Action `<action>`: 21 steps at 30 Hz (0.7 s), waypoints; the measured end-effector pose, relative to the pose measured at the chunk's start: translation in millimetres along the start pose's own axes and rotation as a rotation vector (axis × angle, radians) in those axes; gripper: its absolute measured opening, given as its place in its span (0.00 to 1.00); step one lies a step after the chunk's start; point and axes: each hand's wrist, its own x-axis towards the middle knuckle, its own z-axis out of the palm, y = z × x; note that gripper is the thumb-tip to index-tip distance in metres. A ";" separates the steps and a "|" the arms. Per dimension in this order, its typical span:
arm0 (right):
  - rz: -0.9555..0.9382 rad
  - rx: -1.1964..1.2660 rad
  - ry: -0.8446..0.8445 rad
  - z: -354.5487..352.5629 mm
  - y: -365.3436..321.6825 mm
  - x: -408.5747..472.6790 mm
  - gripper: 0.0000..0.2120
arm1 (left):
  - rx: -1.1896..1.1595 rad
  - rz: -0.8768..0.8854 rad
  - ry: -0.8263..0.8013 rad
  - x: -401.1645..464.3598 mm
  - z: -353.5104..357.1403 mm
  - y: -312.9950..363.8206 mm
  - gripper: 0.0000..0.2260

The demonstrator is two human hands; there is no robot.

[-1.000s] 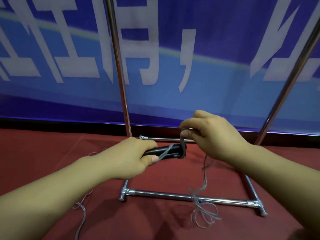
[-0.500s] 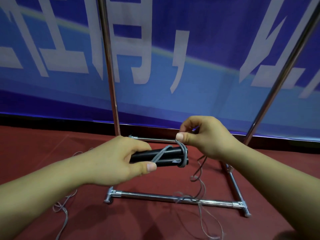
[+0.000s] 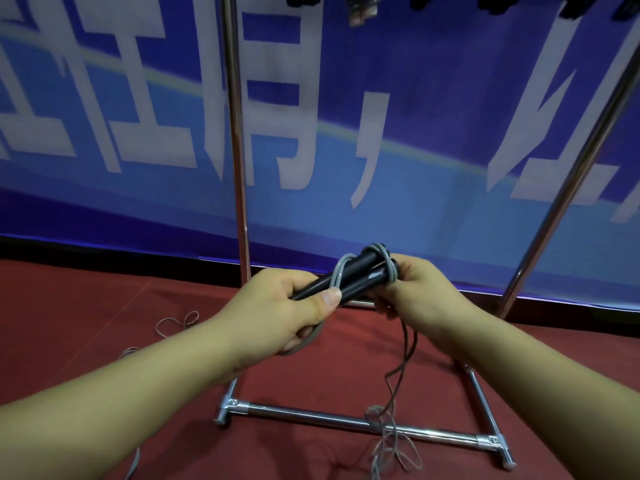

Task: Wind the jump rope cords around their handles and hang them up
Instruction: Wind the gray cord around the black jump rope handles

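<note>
Left hand grips the black handles, held above the red floor before the metal rack. Right hand pinches the grey cord at the handles' far end; slack trails to the floor.

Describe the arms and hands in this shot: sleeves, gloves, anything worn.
Both forearms are bare as far as the frame shows: no sleeves in view. The left hand and right hand wear no gloves, and no rings, watch or wristband show. The left thumbnail is short and unpainted.
</note>
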 end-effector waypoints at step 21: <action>0.355 0.153 -0.173 23.8 -9.6 2.3 0.06 | 0.429 -0.115 0.460 26.8 -27.3 -37.0 0.15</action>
